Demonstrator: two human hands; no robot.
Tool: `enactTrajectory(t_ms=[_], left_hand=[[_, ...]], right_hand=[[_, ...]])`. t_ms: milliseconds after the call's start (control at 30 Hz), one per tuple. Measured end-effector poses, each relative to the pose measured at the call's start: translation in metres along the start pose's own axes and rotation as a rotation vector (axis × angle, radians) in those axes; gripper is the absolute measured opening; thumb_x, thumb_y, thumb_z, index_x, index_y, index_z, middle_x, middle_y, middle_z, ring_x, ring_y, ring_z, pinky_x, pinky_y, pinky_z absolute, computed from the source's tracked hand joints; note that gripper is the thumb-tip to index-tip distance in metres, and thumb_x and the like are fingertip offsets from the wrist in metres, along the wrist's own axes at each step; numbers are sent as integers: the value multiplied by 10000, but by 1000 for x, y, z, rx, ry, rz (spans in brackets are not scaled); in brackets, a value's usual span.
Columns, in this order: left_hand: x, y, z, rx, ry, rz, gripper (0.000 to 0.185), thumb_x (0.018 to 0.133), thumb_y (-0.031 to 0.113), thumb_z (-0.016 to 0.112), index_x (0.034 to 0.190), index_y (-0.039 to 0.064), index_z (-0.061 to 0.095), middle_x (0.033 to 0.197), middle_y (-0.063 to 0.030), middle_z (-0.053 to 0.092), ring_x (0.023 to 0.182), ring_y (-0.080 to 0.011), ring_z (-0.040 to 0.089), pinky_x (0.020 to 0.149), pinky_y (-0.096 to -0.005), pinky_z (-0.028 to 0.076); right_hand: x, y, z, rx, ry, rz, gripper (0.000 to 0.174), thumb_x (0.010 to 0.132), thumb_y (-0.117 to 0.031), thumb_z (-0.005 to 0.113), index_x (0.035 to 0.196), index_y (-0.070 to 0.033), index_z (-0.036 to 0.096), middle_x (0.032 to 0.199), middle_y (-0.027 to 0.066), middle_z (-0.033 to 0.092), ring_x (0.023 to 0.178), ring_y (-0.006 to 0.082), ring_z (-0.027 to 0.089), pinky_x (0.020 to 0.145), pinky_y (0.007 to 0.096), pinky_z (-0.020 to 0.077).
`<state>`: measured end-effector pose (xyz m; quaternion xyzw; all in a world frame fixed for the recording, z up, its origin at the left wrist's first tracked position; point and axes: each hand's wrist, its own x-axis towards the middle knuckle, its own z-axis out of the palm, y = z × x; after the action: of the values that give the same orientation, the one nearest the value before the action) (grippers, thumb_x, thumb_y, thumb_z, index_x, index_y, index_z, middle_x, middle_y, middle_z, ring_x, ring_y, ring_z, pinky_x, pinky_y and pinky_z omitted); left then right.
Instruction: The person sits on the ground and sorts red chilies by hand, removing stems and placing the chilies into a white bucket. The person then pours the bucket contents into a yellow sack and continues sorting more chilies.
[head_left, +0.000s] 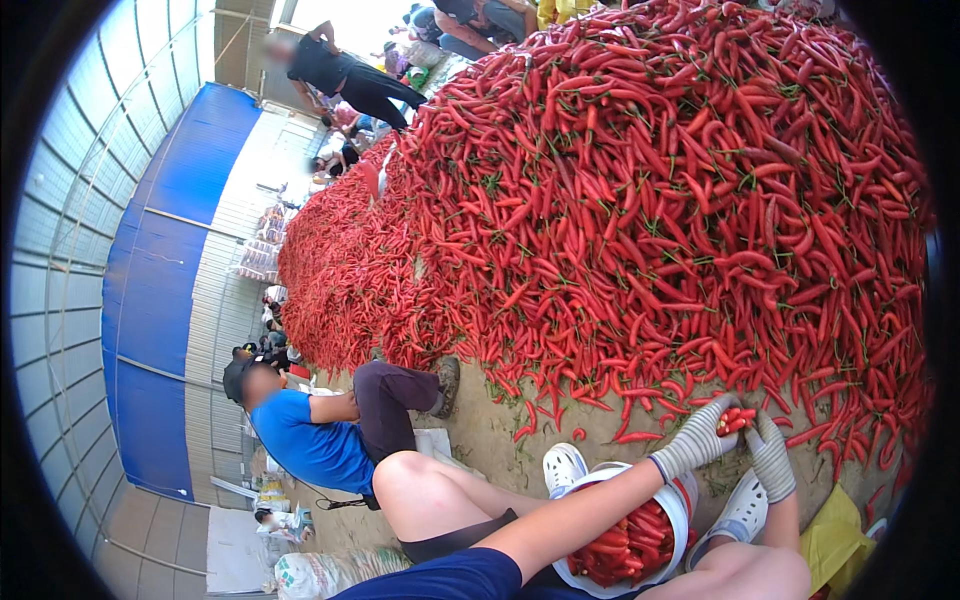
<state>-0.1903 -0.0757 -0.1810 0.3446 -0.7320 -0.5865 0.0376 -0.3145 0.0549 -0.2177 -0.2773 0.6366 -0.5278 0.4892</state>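
Observation:
My left hand (701, 439), in a striped grey glove, is closed on several red chili peppers (735, 421), with pale ends showing. Against it rests my right hand (771, 456), gloved alike; its fingertips are partly hidden, so I cannot tell whether it grips a pepper. Between my legs stands a white bucket (686, 517) holding red peppers (626, 544), many without visible stems. Just beyond my hands rises a large heap of red chili peppers (660, 210) with green stems.
A person in a blue shirt (315, 431) sits to my left by the heap. Farther off, a person in dark clothes (345, 75) stands. A yellow bag (836, 532) lies to my right, a woven sack (337, 574) to my left. Loose peppers dot the floor (495, 442).

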Motion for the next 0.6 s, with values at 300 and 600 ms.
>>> enactTrajectory(t_ms=[300,600], left_hand=[[-14,44,-23,177,-12,22,530,736,175,706,1207,9,531,1019,-184,666,945,-267,665,816,-372,530],[3,23,-7,-239,100,-245,431,749,29,705,1137,15,519,975,-33,587,865,-108,583,758,-248,519]], right_hand=[[-4,-26,-4,-427,140,-127,292,895,-166,554,1103,37,587,1004,266,630,958,408,614,832,445,483],[-7,-19,-11,78,28,87,264,875,-178,600,1056,14,614,909,129,641,823,248,622,755,371,496]])
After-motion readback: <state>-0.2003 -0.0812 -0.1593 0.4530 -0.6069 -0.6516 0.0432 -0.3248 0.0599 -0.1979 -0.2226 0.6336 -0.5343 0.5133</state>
